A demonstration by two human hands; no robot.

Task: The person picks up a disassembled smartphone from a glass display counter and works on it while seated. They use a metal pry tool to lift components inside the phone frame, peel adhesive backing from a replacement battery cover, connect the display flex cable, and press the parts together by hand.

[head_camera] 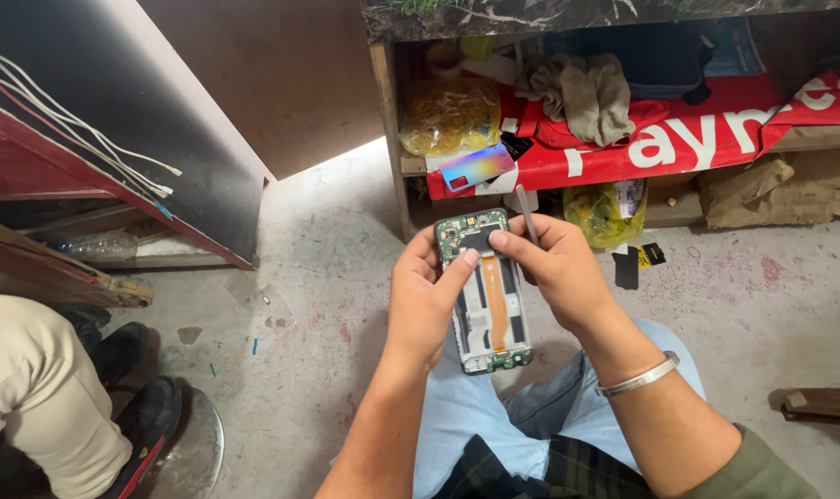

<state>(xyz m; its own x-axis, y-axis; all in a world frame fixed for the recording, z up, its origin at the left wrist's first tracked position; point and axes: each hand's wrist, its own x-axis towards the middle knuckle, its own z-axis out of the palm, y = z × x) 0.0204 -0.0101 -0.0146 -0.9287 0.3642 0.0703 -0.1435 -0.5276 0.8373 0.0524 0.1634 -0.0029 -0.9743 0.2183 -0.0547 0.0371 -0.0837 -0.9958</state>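
An opened phone (pixel 487 305) with its back cover off shows a green circuit board at the top, an orange flex cable down the middle and a small board at the bottom. My left hand (pixel 422 300) grips its left edge, thumb resting on the upper part. My right hand (pixel 556 270) holds the right edge, with its thumb pressing near the camera area and a thin grey tool (pixel 526 211) sticking up between its fingers. A metal bangle (pixel 638 377) sits on my right wrist.
A wooden shelf (pixel 390 139) ahead holds a red printed cloth (pixel 688 139), a grey rag (pixel 581 92), yellow bags and an iridescent card (pixel 476 167). Another person's beige trouser leg (pixel 32 388) and black shoe (pixel 143 420) are at the lower left. Concrete floor lies around.
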